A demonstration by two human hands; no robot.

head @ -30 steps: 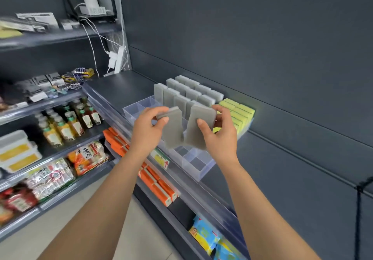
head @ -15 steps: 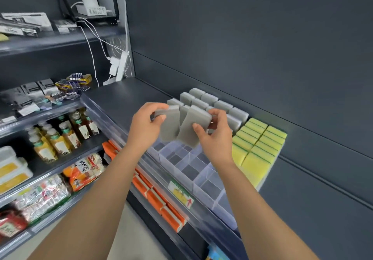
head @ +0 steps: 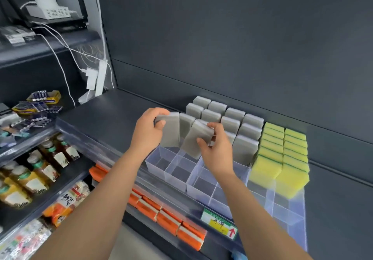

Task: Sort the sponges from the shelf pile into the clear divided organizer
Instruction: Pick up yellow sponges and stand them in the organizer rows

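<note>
- Two grips clamped, mid-frame: left hand [head: 147, 134] on left grey sponge [head: 170, 131], right hand [head: 218, 151] on right grey sponge [head: 194, 140].
- Both over the organizer [head: 175, 180]; possibly touching its rim, too blurred.

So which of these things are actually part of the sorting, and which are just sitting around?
In the job: left hand gripping one grey sponge; right hand gripping another grey sponge; clear organizer; sorted grey sponges; yellow sponges.
Lying about: drink bottles; battery packs; orange packets; white power strip.

Clear glossy plastic organizer [head: 175, 176], seemingly smooth
</note>
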